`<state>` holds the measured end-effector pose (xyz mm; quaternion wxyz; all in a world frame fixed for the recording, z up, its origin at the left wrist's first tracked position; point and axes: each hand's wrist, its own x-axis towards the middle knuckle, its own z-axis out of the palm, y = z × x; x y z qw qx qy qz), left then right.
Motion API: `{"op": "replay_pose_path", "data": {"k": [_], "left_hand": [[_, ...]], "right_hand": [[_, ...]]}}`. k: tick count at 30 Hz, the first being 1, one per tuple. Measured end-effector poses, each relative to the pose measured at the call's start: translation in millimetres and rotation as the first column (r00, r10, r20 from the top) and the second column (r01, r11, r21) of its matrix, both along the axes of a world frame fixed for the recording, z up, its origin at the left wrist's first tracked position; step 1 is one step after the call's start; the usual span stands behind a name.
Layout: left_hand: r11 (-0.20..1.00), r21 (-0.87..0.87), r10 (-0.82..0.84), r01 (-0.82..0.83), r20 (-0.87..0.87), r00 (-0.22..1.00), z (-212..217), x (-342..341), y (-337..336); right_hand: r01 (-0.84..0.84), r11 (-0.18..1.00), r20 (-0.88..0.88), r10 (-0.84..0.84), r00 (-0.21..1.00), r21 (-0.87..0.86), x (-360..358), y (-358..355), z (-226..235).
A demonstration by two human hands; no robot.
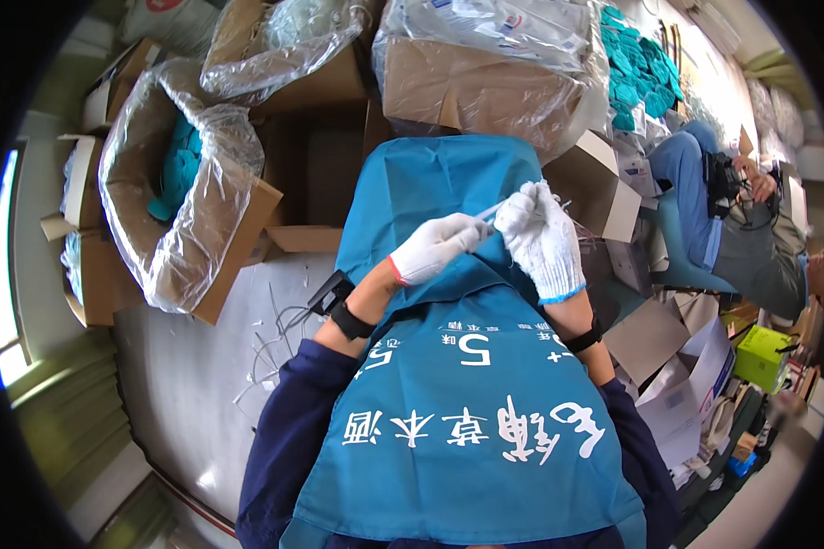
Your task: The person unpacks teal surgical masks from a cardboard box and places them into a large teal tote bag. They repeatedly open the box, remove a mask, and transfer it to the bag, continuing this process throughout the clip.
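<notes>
- A blue vest (467,412) with white printed characters lies spread over the person's lap, its long axis running from the lower edge of the view up and away from the body
- Dark blue sleeves end at black wristbands on both forearms
- The left hand (433,247), in a white knit glove with a red cuff edge, is closed with thumb and fingertips pinched on the near end of a thin white strip (488,212)
- The right hand (542,240), in a white glove with a blue cuff edge, is curled shut around the far end of the same strip, just above the upper part of the vest
- The strip is short and narrow, its long axis slanting from lower left to upper right between the two hands; most of it is hidden by the gloves
- On the grey counter (192,384) to the left lie loose white strips (265,352), well apart from the hands
- Farther left stands a cardboard box (238,238) lined with clear plastic, holding blue fabric
- Beyond the vest stand more cardboard boxes (467,87) covered with plastic bags
- At the far right another person in blue trousers (687,174) sits beside a heap of teal cloth (636,69)
</notes>
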<state>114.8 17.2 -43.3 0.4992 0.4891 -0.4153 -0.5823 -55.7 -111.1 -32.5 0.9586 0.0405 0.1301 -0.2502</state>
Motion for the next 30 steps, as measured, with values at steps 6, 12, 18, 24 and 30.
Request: {"op": "replay_pose_path", "data": {"k": [6, 12, 18, 24, 30], "left_hand": [[0.944, -0.194, 0.328, -0.266, 0.526, 0.785, 38, -28, -16], [0.952, -0.190, 0.299, -0.239, 0.734, 0.610, 32, -32, -29], [0.923, -0.130, 0.343, -0.362, 0.706, 0.620, 6, -29, -38], [0.815, -0.028, 0.466, -0.578, 0.624, 0.627, -20, 4, -46], [0.678, -0.267, 0.727, -0.684, 0.382, 0.571, -26, 133, -70]], "right_hand": [[0.103, 0.995, -0.247, -0.099, 0.964, 0.003, 15, 25, 1], [0.070, 0.995, -0.226, -0.084, 0.971, -0.069, 15, 32, 14], [-0.063, 0.992, -0.141, 0.047, 0.989, -0.112, 21, 31, 14], [-0.252, 0.929, -0.289, 0.171, 0.942, -0.271, 21, 34, 28], [-0.341, 0.913, -0.319, 0.262, 0.911, -0.225, -10, 24, 31]]}}
